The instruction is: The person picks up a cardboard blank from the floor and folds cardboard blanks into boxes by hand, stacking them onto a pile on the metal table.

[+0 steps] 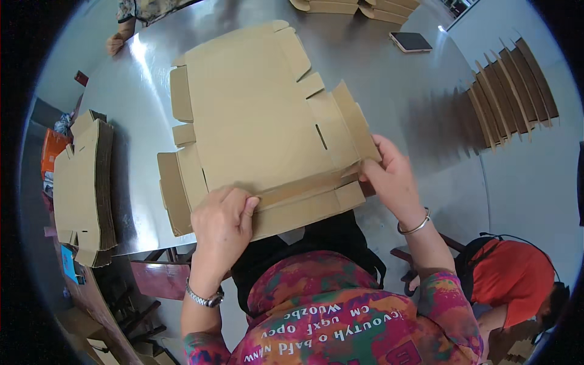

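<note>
A brown cardboard box blank (pixel 249 115) lies partly folded on the metal table before me. Its near wall stands folded up, and side flaps rise at left and right. My left hand (pixel 222 219) is closed over the near left corner, with its thumb against the front flap. At the near right corner, my right hand (pixel 392 179) pinches the side flap (pixel 356 125) where it meets the front wall. Some fingertips of both hands are hidden behind the cardboard. Slots and small tabs show along both sides of the blank.
Flat blanks form a stack (pixel 85 188) at the table's left edge. Folded cardboard pieces (pixel 511 94) stand in a row at right. A phone (pixel 410 41) lies far right on the metal table (pixel 395 91). Another person's hand (pixel 114 44) rests far left; someone in red (pixel 517 277) bends at lower right.
</note>
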`<act>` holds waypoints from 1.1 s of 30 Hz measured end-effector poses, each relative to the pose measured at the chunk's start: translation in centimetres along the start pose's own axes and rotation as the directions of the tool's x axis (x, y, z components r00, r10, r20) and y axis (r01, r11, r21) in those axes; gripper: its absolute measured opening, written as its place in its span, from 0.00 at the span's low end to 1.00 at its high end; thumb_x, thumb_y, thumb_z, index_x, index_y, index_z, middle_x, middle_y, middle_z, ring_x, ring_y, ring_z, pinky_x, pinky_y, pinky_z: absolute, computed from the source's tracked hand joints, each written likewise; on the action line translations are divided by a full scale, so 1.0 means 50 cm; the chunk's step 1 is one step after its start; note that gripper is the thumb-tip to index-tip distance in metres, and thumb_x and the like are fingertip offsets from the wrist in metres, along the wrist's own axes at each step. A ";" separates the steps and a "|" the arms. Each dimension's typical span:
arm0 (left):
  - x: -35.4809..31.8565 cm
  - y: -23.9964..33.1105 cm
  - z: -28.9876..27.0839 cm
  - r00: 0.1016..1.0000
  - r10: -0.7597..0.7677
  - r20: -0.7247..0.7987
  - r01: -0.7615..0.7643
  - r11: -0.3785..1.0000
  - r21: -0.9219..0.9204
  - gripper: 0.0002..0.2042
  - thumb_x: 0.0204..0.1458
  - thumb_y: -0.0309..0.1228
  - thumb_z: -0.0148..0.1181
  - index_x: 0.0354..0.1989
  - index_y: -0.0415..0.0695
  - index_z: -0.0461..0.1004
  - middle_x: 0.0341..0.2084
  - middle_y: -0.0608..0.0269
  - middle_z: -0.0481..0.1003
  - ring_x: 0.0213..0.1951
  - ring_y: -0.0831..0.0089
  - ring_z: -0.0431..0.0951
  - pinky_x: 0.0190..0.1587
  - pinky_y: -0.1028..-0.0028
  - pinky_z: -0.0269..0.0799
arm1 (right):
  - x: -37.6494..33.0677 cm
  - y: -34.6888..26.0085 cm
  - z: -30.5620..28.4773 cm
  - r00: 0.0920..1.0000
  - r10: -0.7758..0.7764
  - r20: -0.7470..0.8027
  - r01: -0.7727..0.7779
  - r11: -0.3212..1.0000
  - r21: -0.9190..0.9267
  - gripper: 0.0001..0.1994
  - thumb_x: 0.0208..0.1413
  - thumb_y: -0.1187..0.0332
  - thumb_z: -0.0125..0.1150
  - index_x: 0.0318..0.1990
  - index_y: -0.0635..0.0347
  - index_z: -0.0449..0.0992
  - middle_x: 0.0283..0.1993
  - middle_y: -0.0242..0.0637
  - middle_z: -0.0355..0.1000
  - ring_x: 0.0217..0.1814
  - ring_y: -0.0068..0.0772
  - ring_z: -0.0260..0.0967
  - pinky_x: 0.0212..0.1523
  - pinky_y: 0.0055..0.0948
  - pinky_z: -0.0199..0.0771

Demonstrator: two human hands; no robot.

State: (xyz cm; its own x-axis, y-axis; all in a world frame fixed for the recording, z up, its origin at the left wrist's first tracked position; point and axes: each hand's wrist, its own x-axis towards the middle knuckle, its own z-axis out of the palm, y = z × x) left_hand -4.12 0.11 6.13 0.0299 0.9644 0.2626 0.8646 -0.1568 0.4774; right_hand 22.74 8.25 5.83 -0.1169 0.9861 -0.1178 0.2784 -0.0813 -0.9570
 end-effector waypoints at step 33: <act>-0.011 -0.014 0.014 0.987 0.159 -0.036 -0.153 0.980 0.124 0.12 0.42 0.31 0.67 0.18 0.47 0.66 0.19 0.64 0.65 0.26 0.66 0.70 0.25 0.67 0.66 | 0.106 -0.069 0.093 0.967 -0.002 0.254 0.207 0.585 -0.784 0.11 0.53 0.68 0.53 0.37 0.68 0.67 0.25 0.52 0.69 0.28 0.54 0.69 0.31 0.47 0.67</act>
State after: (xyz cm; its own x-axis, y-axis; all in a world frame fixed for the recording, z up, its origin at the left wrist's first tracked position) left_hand -4.37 -0.14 5.06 0.1485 0.9189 0.3655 0.9053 -0.2751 0.3237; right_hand 16.73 13.07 7.29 -0.3558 0.9172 -0.1795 0.8863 0.2702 -0.3762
